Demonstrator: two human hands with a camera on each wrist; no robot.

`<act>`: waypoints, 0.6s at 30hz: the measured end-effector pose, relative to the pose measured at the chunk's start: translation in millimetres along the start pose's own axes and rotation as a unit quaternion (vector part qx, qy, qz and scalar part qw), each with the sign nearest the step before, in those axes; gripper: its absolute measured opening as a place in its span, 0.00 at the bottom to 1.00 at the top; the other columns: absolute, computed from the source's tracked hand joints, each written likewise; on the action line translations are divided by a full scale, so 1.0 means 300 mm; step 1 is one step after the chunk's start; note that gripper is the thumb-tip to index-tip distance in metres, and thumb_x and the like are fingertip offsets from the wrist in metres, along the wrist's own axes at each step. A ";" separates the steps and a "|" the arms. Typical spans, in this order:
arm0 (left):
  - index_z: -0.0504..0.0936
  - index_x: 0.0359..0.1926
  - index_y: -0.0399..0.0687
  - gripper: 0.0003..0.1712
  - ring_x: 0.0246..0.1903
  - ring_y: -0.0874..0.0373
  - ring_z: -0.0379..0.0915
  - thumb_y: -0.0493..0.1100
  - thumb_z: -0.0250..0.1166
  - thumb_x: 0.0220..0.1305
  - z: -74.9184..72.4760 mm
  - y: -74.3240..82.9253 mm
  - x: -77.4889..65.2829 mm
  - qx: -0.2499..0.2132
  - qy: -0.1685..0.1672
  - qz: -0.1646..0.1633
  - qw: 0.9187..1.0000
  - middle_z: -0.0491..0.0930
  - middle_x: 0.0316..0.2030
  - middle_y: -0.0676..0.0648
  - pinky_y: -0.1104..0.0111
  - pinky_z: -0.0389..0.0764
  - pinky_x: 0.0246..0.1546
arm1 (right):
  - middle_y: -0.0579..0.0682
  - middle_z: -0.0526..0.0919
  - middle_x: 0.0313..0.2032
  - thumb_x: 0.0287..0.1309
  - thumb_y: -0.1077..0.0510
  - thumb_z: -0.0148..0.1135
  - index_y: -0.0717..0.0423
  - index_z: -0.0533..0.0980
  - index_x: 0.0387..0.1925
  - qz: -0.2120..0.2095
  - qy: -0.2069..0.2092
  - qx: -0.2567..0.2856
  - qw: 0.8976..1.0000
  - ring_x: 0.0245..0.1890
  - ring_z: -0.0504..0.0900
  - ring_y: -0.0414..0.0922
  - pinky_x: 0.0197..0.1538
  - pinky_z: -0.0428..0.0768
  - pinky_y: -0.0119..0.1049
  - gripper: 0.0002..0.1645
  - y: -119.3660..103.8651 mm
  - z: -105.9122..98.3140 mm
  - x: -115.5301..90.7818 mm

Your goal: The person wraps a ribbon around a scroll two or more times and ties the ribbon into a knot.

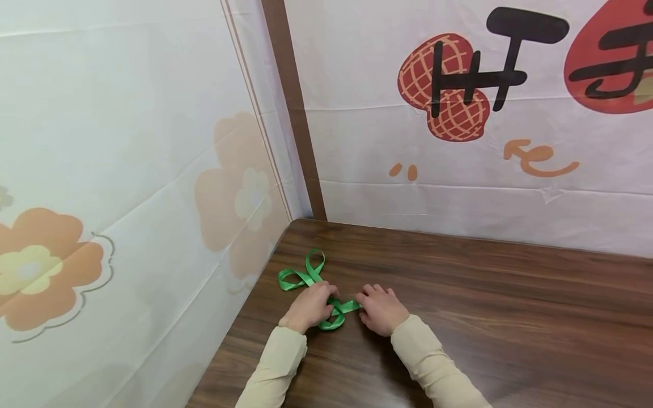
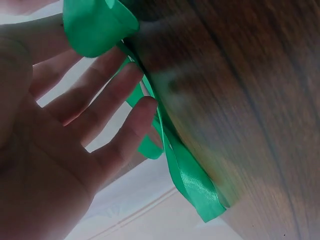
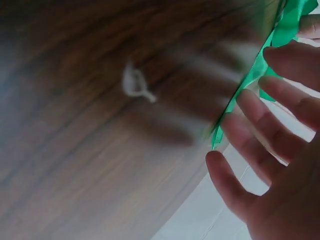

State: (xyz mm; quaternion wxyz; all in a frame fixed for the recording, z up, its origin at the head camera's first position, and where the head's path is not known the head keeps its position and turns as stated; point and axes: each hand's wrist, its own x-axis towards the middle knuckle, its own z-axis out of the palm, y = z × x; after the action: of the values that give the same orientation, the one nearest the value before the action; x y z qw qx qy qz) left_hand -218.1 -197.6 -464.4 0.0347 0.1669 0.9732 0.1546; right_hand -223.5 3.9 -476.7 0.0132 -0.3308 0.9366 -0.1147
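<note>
A shiny green ribbon [image 1: 311, 277] lies on the dark wood table, with two loops beyond the left hand and a smaller loop between the hands. My left hand [image 1: 309, 306] pinches it between thumb and index finger. In the left wrist view a fold of ribbon [image 2: 100, 30] covers those fingertips, while the other fingers stretch loosely beside the strip. Over the short tail on the right, my right hand [image 1: 381, 309] holds its fingers slightly bent. The right wrist view has the fingertips touching along that strip [image 3: 255, 72].
The brown wood-grain table [image 1: 510, 317] extends to the right. A white cloth with orange flowers [image 1: 127, 170] hangs close along its left edge. Behind the far edge hangs a printed white cloth [image 1: 357, 113], with a brown vertical strip [image 1: 293, 102] near the corner.
</note>
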 end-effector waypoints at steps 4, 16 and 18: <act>0.84 0.41 0.46 0.11 0.39 0.56 0.76 0.32 0.64 0.58 0.005 0.000 0.000 0.000 0.001 0.000 1.000 0.80 0.39 0.47 0.65 0.77 0.38 | 0.49 0.77 0.41 0.57 0.55 0.66 0.51 0.80 0.47 0.015 0.018 -0.025 0.999 0.43 0.74 0.49 0.43 0.75 0.49 0.15 0.011 -0.001 -0.013; 0.87 0.36 0.44 0.09 0.40 0.53 0.78 0.31 0.64 0.57 0.019 -0.006 -0.004 0.026 0.036 0.021 0.999 0.80 0.36 0.48 0.63 0.80 0.41 | 0.48 0.76 0.30 0.49 0.62 0.69 0.50 0.84 0.33 0.008 0.077 -0.037 0.996 0.31 0.75 0.48 0.34 0.77 0.44 0.07 0.071 -0.020 -0.058; 0.87 0.35 0.45 0.07 0.39 0.53 0.78 0.32 0.65 0.57 0.022 -0.007 -0.004 0.025 0.032 0.013 0.999 0.80 0.36 0.48 0.63 0.79 0.40 | 0.48 0.76 0.29 0.50 0.62 0.70 0.50 0.84 0.32 0.012 0.073 -0.026 0.997 0.31 0.75 0.47 0.34 0.77 0.43 0.06 0.085 -0.025 -0.072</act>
State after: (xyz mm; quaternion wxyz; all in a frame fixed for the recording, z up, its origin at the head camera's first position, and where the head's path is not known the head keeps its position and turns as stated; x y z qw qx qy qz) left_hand -216.9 -198.0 -471.3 -0.0029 0.1753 0.9751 0.1360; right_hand -223.1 38.3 -476.1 -0.0625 -0.3103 0.9417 -0.1141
